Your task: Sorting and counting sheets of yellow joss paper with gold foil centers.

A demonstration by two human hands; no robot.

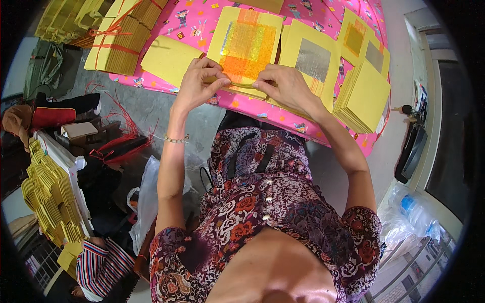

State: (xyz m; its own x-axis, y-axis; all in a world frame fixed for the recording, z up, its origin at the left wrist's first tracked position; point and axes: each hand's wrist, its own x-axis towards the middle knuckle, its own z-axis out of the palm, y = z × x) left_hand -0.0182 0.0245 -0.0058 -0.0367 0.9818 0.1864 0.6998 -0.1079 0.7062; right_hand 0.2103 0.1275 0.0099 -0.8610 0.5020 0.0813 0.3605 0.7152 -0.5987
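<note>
A yellow paper sheet [216,44] with a shiny orange and gold foil patch lies on top of other yellow sheets at the table's near side. My left hand [201,85] pinches its near left edge between thumb and fingers. At the near right edge, my right hand [287,87] does the same, and the edge between them curls up slightly. Right beside it is a pile of yellow sheets with a silver foil patch [311,59]. To the left of my left hand rests a plain folded yellow paper [171,59].
The table has a pink patterned cover [189,22]. Bundles of yellow paper tied with red string [118,43] stand at its far left; a yellow stack [365,96] sits at the right. Lower left, a person in a striped sleeve [103,265] is near more yellow stacks [50,194].
</note>
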